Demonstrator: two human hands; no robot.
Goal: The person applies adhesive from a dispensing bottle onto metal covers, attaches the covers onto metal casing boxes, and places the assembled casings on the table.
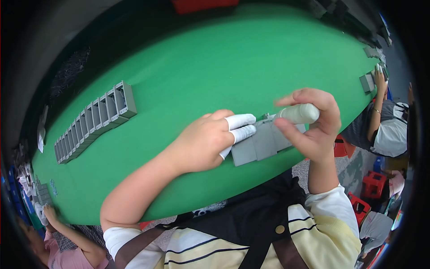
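Note:
Grey rectangular parts (262,144) lie side by side on the green table, near its front edge. My left hand (215,136) has white covers on its fingertips; the fingers press on the left end of these parts. My right hand (313,121) is curled above their right end, with a white-covered finger bent toward the thumb. Whether it pinches anything small is hidden by blur. A small metal-coloured piece (267,117) shows at the parts' far edge, between my hands.
A curved row of grey box-like parts (92,123) stands at the left on the green table (215,58). Co-workers sit at the lower left (71,246) and right (389,130), with grey parts near their hands. A red object (204,5) is at the far edge.

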